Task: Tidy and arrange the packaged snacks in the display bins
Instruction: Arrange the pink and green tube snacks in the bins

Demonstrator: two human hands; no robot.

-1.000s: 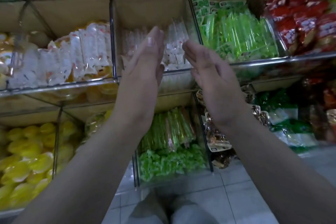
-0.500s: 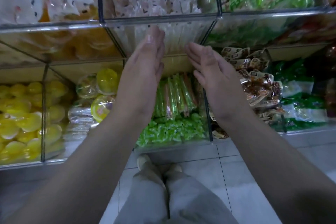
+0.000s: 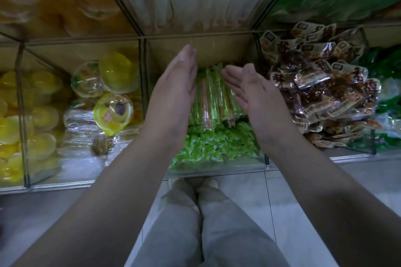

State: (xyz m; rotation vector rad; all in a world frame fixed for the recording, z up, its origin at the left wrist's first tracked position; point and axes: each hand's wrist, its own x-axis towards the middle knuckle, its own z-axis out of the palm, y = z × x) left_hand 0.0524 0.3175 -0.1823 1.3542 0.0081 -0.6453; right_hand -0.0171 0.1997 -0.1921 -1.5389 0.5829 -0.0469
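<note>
Head view: since 0.5 s ago the camera has tilted down, and both hands have come down from the upper bin's front into the lower middle bin (image 3: pixel 219 169). Left hand (image 3: pixel 173 93) and right hand (image 3: pixel 258 97) are flat with straight fingers, palms facing, grasping nothing. They flank the green stick packs (image 3: pixel 213 97), left at 9 o'clock, right at 3 o'clock. Whether they touch the packs cannot be told. Small green packets (image 3: pixel 217 145) lie at the packs' 6 o'clock.

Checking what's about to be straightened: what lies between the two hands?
In the head view, a bundle of green stick packs lies between the left hand and right hand.
</note>
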